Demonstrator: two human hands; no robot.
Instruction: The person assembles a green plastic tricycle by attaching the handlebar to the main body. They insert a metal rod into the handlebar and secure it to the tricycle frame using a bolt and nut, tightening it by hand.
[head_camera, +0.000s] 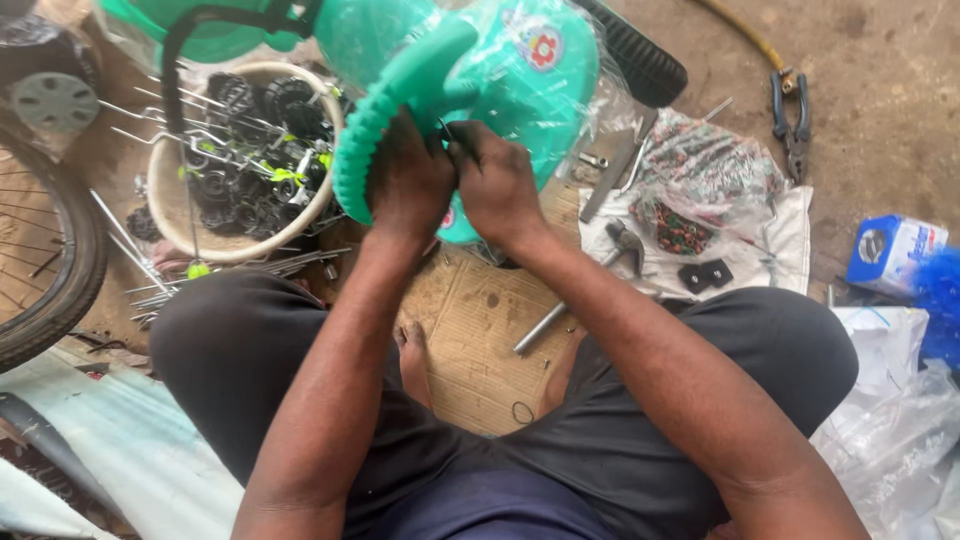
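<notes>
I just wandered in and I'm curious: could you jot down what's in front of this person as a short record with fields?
Left hand: pressed on the ribbed rim of a green plastic part
Right hand: beside it, on the same part, around a small dark item I cannot identify
Part's cover: clear plastic wrap
Left side: round basin of black parts and metal rods; bicycle wheel
Right side: pliers, hammer, blue box
Underfoot: cardboard
</notes>
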